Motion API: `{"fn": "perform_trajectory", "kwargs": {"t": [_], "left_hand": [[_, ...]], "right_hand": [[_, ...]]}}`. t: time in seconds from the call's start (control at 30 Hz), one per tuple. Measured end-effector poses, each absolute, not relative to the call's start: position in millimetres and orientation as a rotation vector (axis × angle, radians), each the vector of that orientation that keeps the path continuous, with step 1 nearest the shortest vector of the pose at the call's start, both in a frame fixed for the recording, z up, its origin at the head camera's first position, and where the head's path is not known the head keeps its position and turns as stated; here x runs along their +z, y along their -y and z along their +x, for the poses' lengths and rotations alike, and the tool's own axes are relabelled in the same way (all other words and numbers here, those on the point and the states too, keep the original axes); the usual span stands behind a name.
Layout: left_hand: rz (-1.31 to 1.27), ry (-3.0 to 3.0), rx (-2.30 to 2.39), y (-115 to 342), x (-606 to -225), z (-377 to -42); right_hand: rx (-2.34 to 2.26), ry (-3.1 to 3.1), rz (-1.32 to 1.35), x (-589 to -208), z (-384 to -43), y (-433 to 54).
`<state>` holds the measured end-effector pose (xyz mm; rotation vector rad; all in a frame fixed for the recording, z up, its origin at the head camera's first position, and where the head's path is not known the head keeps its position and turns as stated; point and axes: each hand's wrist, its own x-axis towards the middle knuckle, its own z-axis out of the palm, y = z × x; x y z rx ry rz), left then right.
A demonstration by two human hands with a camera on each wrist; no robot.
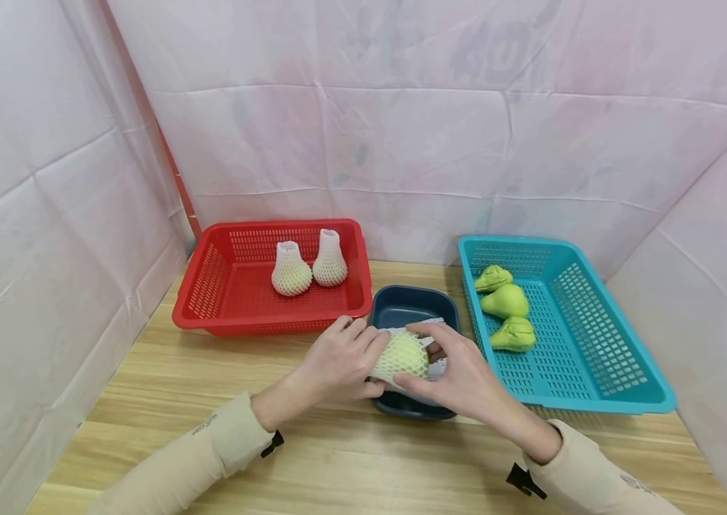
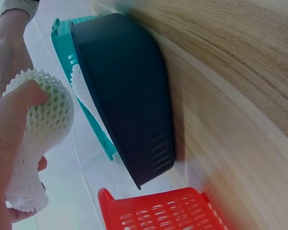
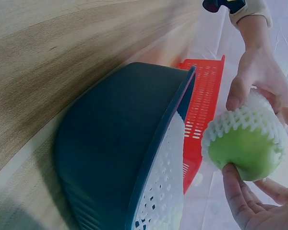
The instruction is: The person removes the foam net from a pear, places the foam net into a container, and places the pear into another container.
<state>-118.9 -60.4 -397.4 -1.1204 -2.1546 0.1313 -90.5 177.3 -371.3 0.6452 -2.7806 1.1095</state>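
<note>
Both hands hold a green pear in a white foam net, above a dark blue bin. My left hand grips the narrow, net-covered end, with its thumb on the mesh in the left wrist view. From the other side, my right hand curls thumb and fingers around the wide end. The right wrist view shows bare green skin at the open mouth of the net, with the right fingertips against it. More white foam netting lies in the bin.
A red basket at the back left contains two netted pears, standing upright. To the right, a teal basket holds three bare green pears along its left side. White cloth hangs behind the wooden table.
</note>
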Motion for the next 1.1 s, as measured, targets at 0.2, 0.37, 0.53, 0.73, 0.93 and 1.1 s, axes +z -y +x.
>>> {"fn": "perform_trajectory", "kwargs": {"t": [0.2,0.37,0.53,0.73,0.93,1.1], "left_hand": [[-1.094,2.137,0.102,63,-397,-120],[-1.083,2.117,0.104,64,-398,-121],[-1.065,2.097,0.098,66,-398,-122],[-1.063,2.073,0.100,68,-396,-121],[-1.055,2.043,0.073,69,-392,-120],[-1.056,2.024,0.059,68,-391,-120]], "right_hand": [[1.170,2.733,0.673,-371,-90,-180],[1.343,2.663,0.691,-373,-92,-185],[1.475,2.562,0.760,-375,-93,-191],[1.568,2.508,0.878,-376,-95,-198],[1.639,2.449,0.986,-378,-97,-204],[1.665,2.418,1.021,-380,-98,-207]]}}
